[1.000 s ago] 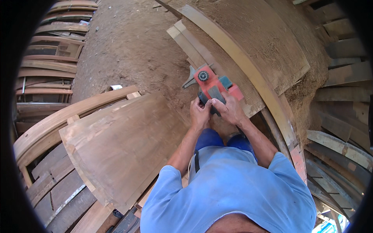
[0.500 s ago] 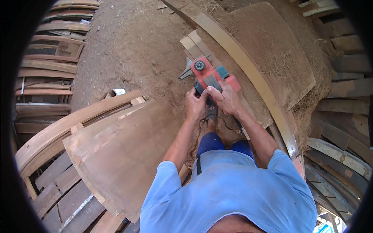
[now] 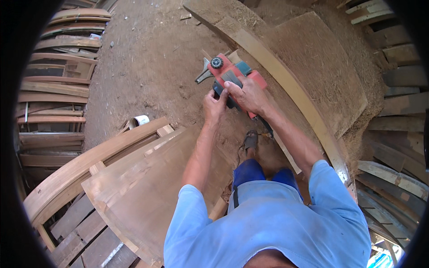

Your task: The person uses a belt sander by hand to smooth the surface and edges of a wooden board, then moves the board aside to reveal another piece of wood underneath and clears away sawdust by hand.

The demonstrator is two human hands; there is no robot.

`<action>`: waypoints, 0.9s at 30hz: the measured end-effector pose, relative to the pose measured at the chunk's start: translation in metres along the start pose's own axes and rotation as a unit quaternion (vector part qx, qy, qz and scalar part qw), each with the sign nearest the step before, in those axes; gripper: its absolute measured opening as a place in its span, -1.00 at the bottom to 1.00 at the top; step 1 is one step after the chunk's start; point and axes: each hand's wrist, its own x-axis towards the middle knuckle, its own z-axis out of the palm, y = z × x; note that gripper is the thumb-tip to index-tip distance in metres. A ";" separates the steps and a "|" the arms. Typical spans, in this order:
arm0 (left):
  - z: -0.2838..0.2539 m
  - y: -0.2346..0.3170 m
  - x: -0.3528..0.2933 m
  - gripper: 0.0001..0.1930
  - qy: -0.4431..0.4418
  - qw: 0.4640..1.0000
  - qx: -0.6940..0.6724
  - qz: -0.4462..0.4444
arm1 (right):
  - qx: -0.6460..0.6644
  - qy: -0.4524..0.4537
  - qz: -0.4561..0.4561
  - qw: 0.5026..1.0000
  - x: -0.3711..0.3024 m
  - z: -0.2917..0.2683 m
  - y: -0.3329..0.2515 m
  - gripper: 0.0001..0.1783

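Out in front of me is a red and black electric hand planer (image 3: 227,66) with a round black knob, a teal part and a grey metal fence sticking out to its left. My right hand (image 3: 251,96) is closed around its handle, thumb along the top. Fingers of my left hand (image 3: 214,106) are bent and pressed against the planer's dark near side, their tips partly hidden. A dark cord (image 3: 268,128) trails from the tool's back end toward my legs. Part of a board lies beneath the planer, mostly covered by it and my right arm.
A long curved wooden beam (image 3: 286,76) runs along the right, with a dusty sheet (image 3: 326,58) beyond it. At lower left lie a wide wooden panel (image 3: 156,178) and a curved frame (image 3: 89,163), near a white container (image 3: 142,119). Stacked timber (image 3: 53,96) lines both sides.
Both hands have moved the planer left and slightly farther away, so it covers board ends that showed before. More of its red rear end now shows. The whole view has shifted slightly.
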 end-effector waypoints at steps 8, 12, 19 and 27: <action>-0.046 0.017 0.079 -0.60 -0.026 0.999 0.026 0.002 | 0.003 -0.013 -0.043 0.999 0.074 0.029 -0.021 -0.22; -0.057 0.005 0.029 -0.54 -0.016 0.998 0.055 -0.010 | 0.042 -0.035 -0.048 0.997 0.023 0.040 -0.020 -0.25; -0.065 -0.106 -0.109 -0.58 -0.037 0.994 0.050 -0.094 | 0.036 -0.116 0.067 0.990 -0.101 0.060 0.009 -0.33; -0.037 -0.140 -0.134 -0.65 -0.056 0.986 0.017 -0.159 | 0.027 -0.114 0.221 0.968 -0.233 0.064 0.092 -0.30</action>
